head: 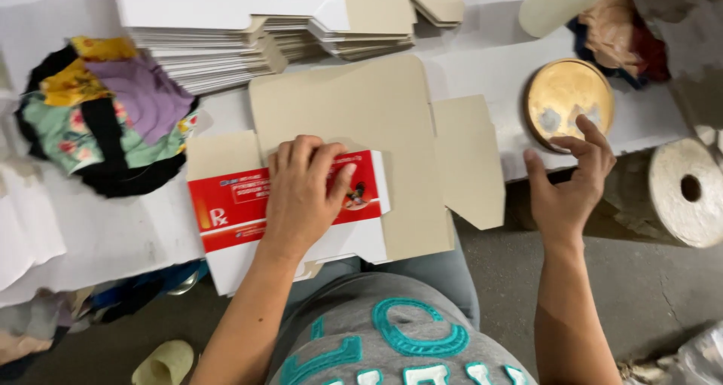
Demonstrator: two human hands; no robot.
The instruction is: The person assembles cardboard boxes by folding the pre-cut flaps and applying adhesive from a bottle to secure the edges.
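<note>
A flat, unfolded cardboard box blank [376, 121] lies grey side up on the white table, with one red-and-white printed panel [226, 212] folded over at the near edge. My left hand [305, 193] presses flat on that printed panel, fingers spread. My right hand [572, 181] hovers open beside the table's right edge, its fingertips close to a round shallow tin [568, 95] holding a yellowish paste. It holds nothing.
A tall stack of flat box blanks [248, 31] sits at the back of the table [98, 234]. A bundle of coloured cloth scraps [105, 114] lies at the left. A large white roll [685, 193] stands on the floor at the right.
</note>
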